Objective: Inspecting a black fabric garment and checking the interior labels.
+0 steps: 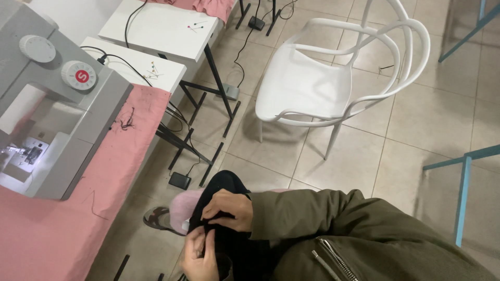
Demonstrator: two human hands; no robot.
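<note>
On the person's lap, below the pink-covered table's (47,234) front edge, both the left hand (200,257) and the right hand (229,209) pinch black fabric (229,244); steady, taut pinching, I judge, keeps it from slipping.

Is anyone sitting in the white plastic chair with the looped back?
No, the white plastic chair stands empty on the tiled floor, with nothing on its seat.

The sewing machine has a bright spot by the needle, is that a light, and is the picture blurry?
Head view: a small lamp glows on the sewing machine near the needle; the room is evenly lit with soft shadows under the white chair; the hands look slightly soft.
</note>
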